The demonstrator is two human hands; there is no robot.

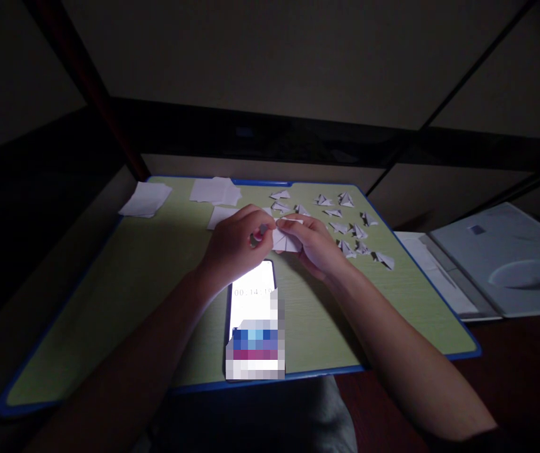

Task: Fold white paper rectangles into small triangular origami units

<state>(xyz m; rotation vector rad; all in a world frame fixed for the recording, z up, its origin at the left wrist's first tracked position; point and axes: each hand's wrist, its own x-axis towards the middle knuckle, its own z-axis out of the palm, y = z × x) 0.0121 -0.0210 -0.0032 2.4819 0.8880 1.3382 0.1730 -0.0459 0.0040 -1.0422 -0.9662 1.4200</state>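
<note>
Dim room, lap board (123,296) with pale green top and blue rim, lit mostly by a phone (253,314) lying face up near its front edge. Screen bright white, timer digits faint, lower part blurred out.

Above the phone, both hands together over the middle of the board. Left hand (234,242) curled, fingertips pinched on the left edge of a small white folded paper (286,239). Right hand (312,242) closed on the same paper from the right and underneath, thumb on top. Paper held between the 2 hands, just above the far end of the phone, partly creased into flaps; exact shape too small to tell. A spot of red or pink at the left fingertips, unclear what.

To the right of the hands, a scatter of finished folded pieces (345,220), small white pointed shapes, spread across the far right part of the board, apart from one another. Far left corner: a stack of flat white sheets (144,200), overhanging the rim slightly. Far middle: a second loose pile of sheets (215,190). 1 more flat sheet (220,217) just beyond the left hand.

Off the board to the right, an open folder or booklet (500,264) on a dark surface, pages grey in the low light.
</note>
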